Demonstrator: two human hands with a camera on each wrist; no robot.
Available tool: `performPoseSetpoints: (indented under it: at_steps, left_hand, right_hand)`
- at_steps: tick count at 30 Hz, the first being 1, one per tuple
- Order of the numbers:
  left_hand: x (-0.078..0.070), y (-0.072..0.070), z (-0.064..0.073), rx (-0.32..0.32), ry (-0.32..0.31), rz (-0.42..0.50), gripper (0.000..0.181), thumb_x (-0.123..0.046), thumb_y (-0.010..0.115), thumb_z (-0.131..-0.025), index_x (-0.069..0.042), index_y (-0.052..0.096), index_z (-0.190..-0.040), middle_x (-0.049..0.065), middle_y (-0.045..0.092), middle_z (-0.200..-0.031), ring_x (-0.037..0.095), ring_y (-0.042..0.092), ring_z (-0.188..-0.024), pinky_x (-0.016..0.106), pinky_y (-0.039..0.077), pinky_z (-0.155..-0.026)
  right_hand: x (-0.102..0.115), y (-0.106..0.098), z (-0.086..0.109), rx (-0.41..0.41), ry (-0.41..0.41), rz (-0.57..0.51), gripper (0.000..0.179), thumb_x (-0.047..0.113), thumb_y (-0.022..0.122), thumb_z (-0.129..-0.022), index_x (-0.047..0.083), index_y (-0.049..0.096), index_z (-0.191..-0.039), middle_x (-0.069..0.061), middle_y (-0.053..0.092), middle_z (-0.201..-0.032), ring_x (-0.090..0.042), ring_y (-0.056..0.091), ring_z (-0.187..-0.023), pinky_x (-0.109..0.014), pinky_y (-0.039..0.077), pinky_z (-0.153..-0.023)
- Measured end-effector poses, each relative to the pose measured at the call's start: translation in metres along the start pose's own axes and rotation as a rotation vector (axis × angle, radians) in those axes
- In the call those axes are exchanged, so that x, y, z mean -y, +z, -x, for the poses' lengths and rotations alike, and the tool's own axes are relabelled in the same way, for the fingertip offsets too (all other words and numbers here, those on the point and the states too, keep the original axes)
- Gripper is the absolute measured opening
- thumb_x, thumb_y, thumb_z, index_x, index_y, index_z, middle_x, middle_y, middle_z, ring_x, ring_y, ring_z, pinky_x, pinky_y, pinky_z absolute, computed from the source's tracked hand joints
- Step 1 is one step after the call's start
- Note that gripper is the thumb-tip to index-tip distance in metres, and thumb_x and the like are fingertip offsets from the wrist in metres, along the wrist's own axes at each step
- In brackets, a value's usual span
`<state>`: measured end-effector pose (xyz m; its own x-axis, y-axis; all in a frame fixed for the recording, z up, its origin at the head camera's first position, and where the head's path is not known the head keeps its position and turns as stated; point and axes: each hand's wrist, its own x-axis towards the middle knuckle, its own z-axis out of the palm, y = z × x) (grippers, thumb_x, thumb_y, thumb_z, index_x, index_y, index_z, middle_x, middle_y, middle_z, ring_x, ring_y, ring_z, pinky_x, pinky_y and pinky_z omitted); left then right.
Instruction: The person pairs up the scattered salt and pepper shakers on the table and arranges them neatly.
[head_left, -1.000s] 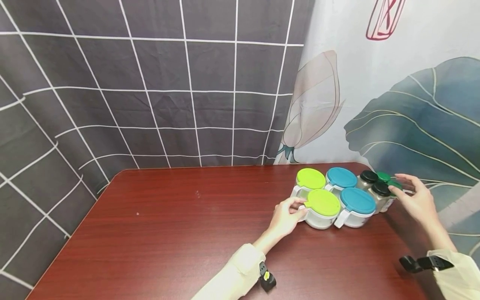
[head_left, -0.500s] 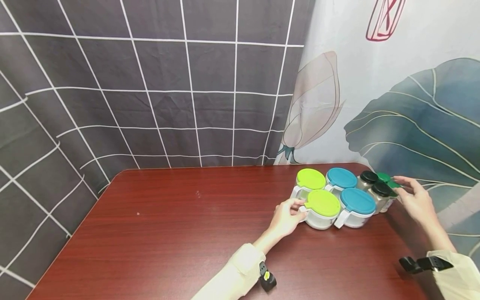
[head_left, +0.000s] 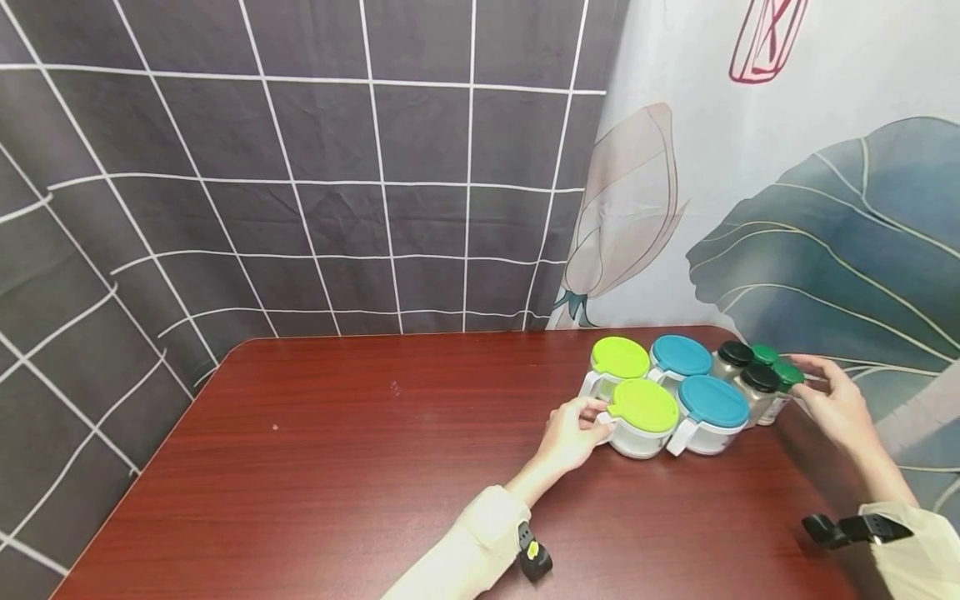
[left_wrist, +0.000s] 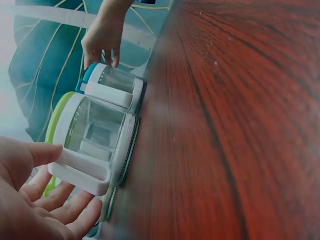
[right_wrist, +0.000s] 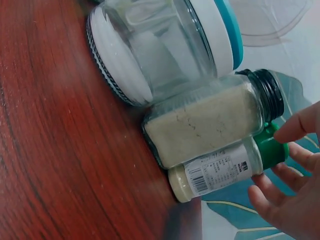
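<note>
My left hand (head_left: 568, 435) is at the handle of the front clear seasoning jar with a lime lid (head_left: 647, 408). In the left wrist view the thumb lies on the white handle (left_wrist: 82, 175), with the fingers on its other side. At the right end of the group, my right hand (head_left: 840, 410) has its fingers loosely extended. Its thumb and fingers are right at the green cap (right_wrist: 272, 150) of a spice bottle with a white printed label (right_wrist: 220, 170). Against that bottle stands a black-capped glass bottle (right_wrist: 205, 122) of pale powder.
Beside the front lime-lidded jar is a blue-lidded jar (head_left: 714, 404). Behind stand another lime-lidded jar (head_left: 621, 358), a blue-lidded jar (head_left: 681, 357), and black-capped (head_left: 733, 354) and green-capped bottles (head_left: 763, 354). A reddish-brown table (head_left: 337, 433) meets curtains (head_left: 420, 167) at the back.
My right hand has drawn slightly to the right, off the top of the green cap, which now shows more fully. The left hand and the jars stay put.
</note>
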<state>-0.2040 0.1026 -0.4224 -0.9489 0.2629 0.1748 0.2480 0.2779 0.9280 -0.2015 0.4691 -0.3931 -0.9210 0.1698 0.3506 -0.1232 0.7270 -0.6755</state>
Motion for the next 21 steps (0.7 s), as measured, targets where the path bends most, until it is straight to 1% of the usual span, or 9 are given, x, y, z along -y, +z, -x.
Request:
performPoseSetpoints:
  at_steps: [4, 7, 9, 10, 13, 16, 18, 21]
  left_hand:
    - [0.0, 0.0, 0.0, 0.002, -0.006, -0.007, 0.026, -0.017, 0.073, -0.083, -0.009, 0.07, -0.108, 0.011, 0.073, -0.098, 0.009, 0.07, -0.081, 0.013, 0.05, -0.067]
    - [0.0, 0.0, 0.0, -0.003, -0.01, -0.005, 0.026, -0.018, 0.073, -0.083, -0.008, 0.07, -0.108, 0.011, 0.073, -0.098, 0.01, 0.07, -0.082, 0.013, 0.05, -0.068]
    - [0.0, 0.001, 0.0, -0.007, -0.014, -0.003, 0.026, -0.018, 0.073, -0.083, -0.008, 0.07, -0.107, 0.01, 0.073, -0.097, 0.01, 0.071, -0.082, 0.013, 0.05, -0.067]
    - [0.0, 0.001, 0.0, -0.007, -0.015, -0.002, 0.026, -0.018, 0.073, -0.083, -0.008, 0.07, -0.107, 0.009, 0.073, -0.096, 0.01, 0.071, -0.082, 0.013, 0.05, -0.067]
    - [-0.001, 0.0, -0.001, -0.008, -0.012, -0.005, 0.026, -0.018, 0.073, -0.083, -0.007, 0.07, -0.107, 0.008, 0.074, -0.094, 0.01, 0.071, -0.081, 0.012, 0.05, -0.066]
    - [-0.001, 0.0, -0.001, -0.006, -0.005, -0.003, 0.026, -0.017, 0.073, -0.083, -0.006, 0.07, -0.106, 0.008, 0.074, -0.094, 0.012, 0.072, -0.082, 0.012, 0.05, -0.067]
    - [-0.001, 0.0, -0.001, -0.003, -0.002, -0.004, 0.025, -0.017, 0.073, -0.083, -0.005, 0.069, -0.105, 0.008, 0.074, -0.095, 0.013, 0.072, -0.083, 0.012, 0.05, -0.067]
    - [0.0, 0.0, 0.0, 0.002, -0.009, -0.002, 0.023, -0.016, 0.072, -0.083, -0.004, 0.069, -0.103, 0.009, 0.074, -0.096, 0.013, 0.072, -0.084, 0.012, 0.05, -0.067]
  right_hand:
    - [-0.005, 0.0, 0.0, 0.04, -0.018, -0.053, 0.042, 0.012, 0.054, -0.092, 0.019, 0.048, -0.133, 0.042, 0.035, -0.097, 0.027, 0.039, -0.082, -0.002, 0.035, -0.063]
    - [-0.007, 0.0, 0.0, 0.063, -0.025, -0.076, 0.041, 0.013, 0.057, -0.092, 0.03, 0.046, -0.128, 0.042, 0.036, -0.097, 0.028, 0.039, -0.083, -0.002, 0.035, -0.064]
    - [-0.009, 0.001, 0.0, 0.072, -0.032, -0.091, 0.041, 0.011, 0.057, -0.092, 0.03, 0.046, -0.127, 0.042, 0.038, -0.096, 0.028, 0.04, -0.082, -0.001, 0.036, -0.064]
    - [-0.01, 0.001, -0.001, 0.076, -0.035, -0.1, 0.041, 0.01, 0.057, -0.092, 0.027, 0.046, -0.127, 0.042, 0.039, -0.095, 0.028, 0.041, -0.082, -0.002, 0.037, -0.064]
    - [-0.012, 0.003, -0.001, 0.079, -0.025, -0.097, 0.04, 0.009, 0.055, -0.092, 0.012, 0.045, -0.131, 0.041, 0.039, -0.093, 0.028, 0.042, -0.081, -0.001, 0.039, -0.063]
    - [-0.014, 0.004, -0.001, 0.081, -0.006, -0.08, 0.049, 0.012, 0.056, -0.093, -0.006, 0.037, -0.134, 0.041, 0.037, -0.092, 0.029, 0.04, -0.08, -0.001, 0.04, -0.063]
    - [-0.015, 0.004, 0.001, 0.083, 0.001, -0.064, 0.053, 0.014, 0.057, -0.093, -0.011, 0.034, -0.134, 0.042, 0.036, -0.092, 0.03, 0.039, -0.079, -0.001, 0.039, -0.062]
    - [-0.017, 0.005, 0.002, 0.091, 0.01, -0.05, 0.057, 0.017, 0.058, -0.093, -0.013, 0.032, -0.134, 0.042, 0.035, -0.093, 0.03, 0.037, -0.079, -0.001, 0.038, -0.062]
